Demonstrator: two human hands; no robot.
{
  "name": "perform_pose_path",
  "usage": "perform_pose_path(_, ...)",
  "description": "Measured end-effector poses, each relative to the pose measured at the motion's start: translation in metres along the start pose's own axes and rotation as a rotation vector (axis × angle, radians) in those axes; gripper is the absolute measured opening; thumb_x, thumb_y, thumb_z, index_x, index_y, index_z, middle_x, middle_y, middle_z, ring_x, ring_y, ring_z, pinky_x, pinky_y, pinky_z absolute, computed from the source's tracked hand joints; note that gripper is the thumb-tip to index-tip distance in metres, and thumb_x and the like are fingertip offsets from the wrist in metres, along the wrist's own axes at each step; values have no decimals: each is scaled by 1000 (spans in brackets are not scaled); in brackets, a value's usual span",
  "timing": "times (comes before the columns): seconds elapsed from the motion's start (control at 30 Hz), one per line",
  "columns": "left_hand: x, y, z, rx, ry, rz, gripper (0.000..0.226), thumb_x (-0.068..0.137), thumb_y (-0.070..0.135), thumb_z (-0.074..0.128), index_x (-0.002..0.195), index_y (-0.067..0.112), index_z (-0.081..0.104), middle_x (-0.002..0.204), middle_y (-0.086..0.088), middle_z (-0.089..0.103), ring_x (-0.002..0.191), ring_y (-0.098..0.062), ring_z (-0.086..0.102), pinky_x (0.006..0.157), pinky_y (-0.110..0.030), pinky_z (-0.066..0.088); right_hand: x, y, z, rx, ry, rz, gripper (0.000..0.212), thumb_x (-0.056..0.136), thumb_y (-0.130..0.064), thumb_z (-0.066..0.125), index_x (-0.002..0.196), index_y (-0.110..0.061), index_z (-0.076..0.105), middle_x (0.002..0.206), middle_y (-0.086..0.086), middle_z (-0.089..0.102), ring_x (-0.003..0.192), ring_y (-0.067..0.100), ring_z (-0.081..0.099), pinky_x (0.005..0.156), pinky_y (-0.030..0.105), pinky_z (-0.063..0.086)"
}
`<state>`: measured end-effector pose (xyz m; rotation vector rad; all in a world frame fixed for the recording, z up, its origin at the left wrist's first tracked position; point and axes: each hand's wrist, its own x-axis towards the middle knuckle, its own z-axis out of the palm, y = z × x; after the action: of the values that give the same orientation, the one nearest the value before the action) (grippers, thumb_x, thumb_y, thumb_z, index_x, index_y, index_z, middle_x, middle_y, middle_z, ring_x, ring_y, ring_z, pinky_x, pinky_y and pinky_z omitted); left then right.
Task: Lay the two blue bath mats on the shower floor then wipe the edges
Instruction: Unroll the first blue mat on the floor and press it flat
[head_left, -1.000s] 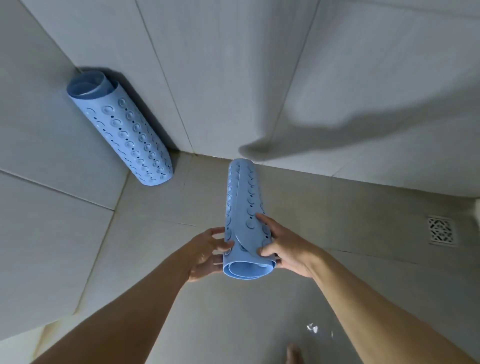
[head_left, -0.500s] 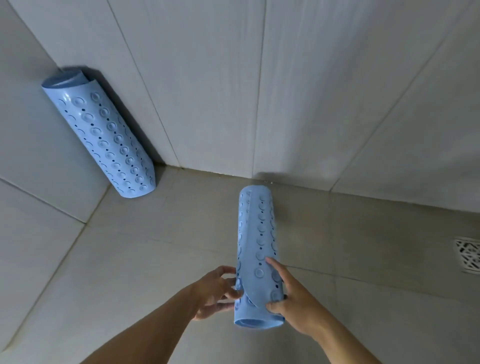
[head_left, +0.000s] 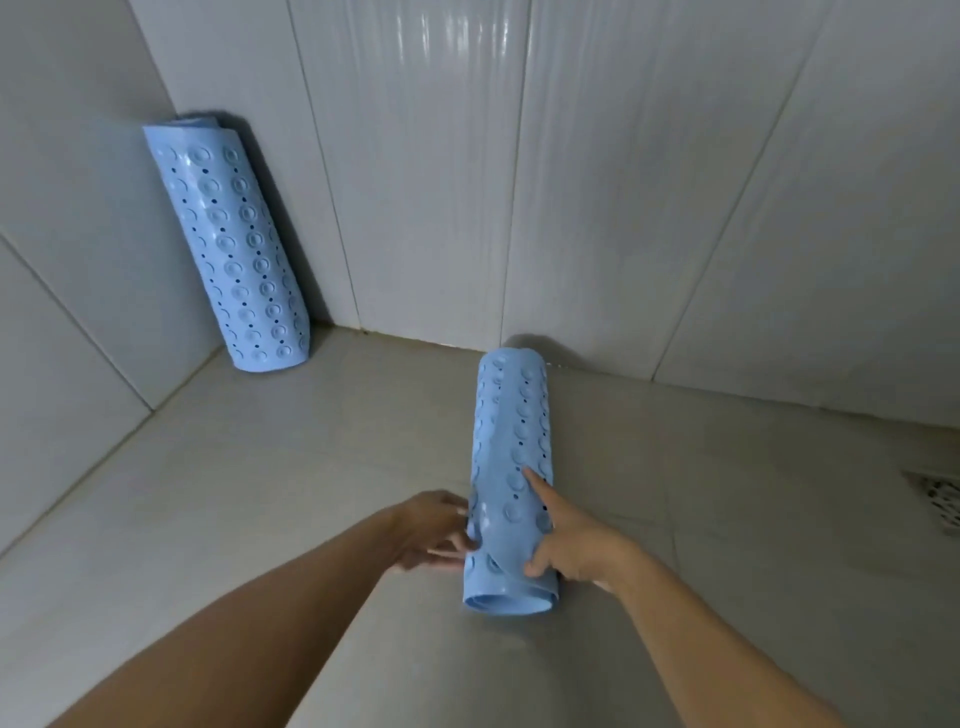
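Head view: you look down into a shower corner with both arms reaching out.
Near mat: the rolled blue near mat (head_left: 511, 467) is low over the shower floor (head_left: 260, 493). It points away from you, and its far end is near the bottom of the back wall (head_left: 623, 182). You cannot tell if it rests on the floor.
Right grip: your right grip (head_left: 566, 545) holds the near end of this roll. The pointing finger lies straight along the top, the thumb presses on the loose flap, and the other fingers curl at the right side.
Left grip: your left grip (head_left: 436, 530) is at the left side of the same roll and touches it. It is blurred, so you cannot tell if it is open or closed.
Corner mat: the other rolled blue mat, the corner mat (head_left: 234, 249), stands on its end in the far left corner. It leans on the walls, well apart from your hands.
Other things: a drain grate (head_left: 940, 499) sits in the floor at the far right edge. The wall tiles are pale and shiny.
In the way: only bare floor shows between the two mats.
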<state>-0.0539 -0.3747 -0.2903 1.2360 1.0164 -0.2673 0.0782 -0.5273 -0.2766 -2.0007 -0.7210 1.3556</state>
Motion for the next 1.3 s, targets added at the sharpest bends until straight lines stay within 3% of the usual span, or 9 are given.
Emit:
perform_pose_path(0.1, 0, -8, 0, 28, -29, 4, 71, 80, -19, 59, 135, 25, 48, 116, -10, 72, 93, -22, 69, 82, -36, 58, -7, 14, 8, 100, 37, 18, 115, 75, 5, 76, 156, -47, 13, 157, -5, 34, 135, 22, 44, 107, 46, 47)
perform_pose_path(0.23, -12, -10, 3, 163, -47, -15, 77, 80, -19, 61, 140, 27, 46, 114, -8, 74, 96, -23, 72, 83, -37, 60, -25, 19, 23, 156, 35, 70, 112, 79, 8, 73, 157, -44, 12, 147, -9, 40, 128, 22, 48, 92, 42, 56)
perform_pose_path(0.4, -29, -3, 9, 344, -42, -6, 48, 84, -18, 51, 108, 23, 56, 118, -10, 72, 103, -24, 68, 97, -44, 55, -26, 12, 26, 144, 125, 84, 82, 86, -5, 65, 153, -34, 27, 143, -4, 39, 124, 22, 44, 96, 41, 42)
perform_pose_path(0.47, -36, 0, 16, 357, -2, 5, 37, 87, -8, 46, 106, 20, 60, 116, -9, 70, 100, -25, 67, 96, -44, 55, -18, 9, 25, 31, 282, 45, 47, 86, -28, 60, 131, -18, 52, 131, 0, 53, 118, 24, 54, 97, 40, 46)
perform_pose_path(0.53, -33, 0, 22, 330, 35, 17, 29, 89, 16, 48, 114, 15, 62, 116, -6, 68, 102, -26, 67, 93, -44, 55, -10, 8, 28, -40, 380, -10, 32, 88, -46, 50, 96, -15, 52, 101, 2, 57, 93, 22, 59, 77, 34, 47)
perform_pose_path(0.6, -22, 0, 26, 347, 129, 84, 37, 87, 34, 53, 118, 17, 61, 114, -6, 69, 104, -27, 67, 89, -42, 55, -10, 8, 32, -83, 393, -36, 35, 92, -50, 51, 108, -18, 47, 108, 1, 50, 96, 20, 55, 79, 32, 42)
perform_pose_path(0.77, 12, -8, 35, 382, 319, 363, 54, 93, 20, 62, 144, 29, 47, 120, -13, 67, 105, -31, 66, 92, -38, 54, -6, 19, 37, -26, 411, -95, 75, 97, -23, 54, 157, -24, 9, 158, 0, 30, 139, 23, 41, 109, 32, 35)
perform_pose_path(1.1, 22, -8, 28, 397, 370, 423, 77, 85, -4, 43, 152, 33, 40, 134, -13, 60, 99, -31, 65, 78, -34, 55, -6, 21, 46, -8, 447, -80, 69, 96, -10, 40, 160, -23, 15, 165, -5, 16, 149, 19, 24, 119, 36, 24)
perform_pose_path(1.3, 23, -9, 38, 727, 486, 558, 62, 90, 8, 42, 148, 30, 48, 156, -9, 38, 136, -36, 44, 113, -46, 39, -9, 22, 45, -57, 564, -82, 67, 94, -3, 40, 156, -21, 23, 161, -4, 18, 148, 19, 23, 115, 32, 25)
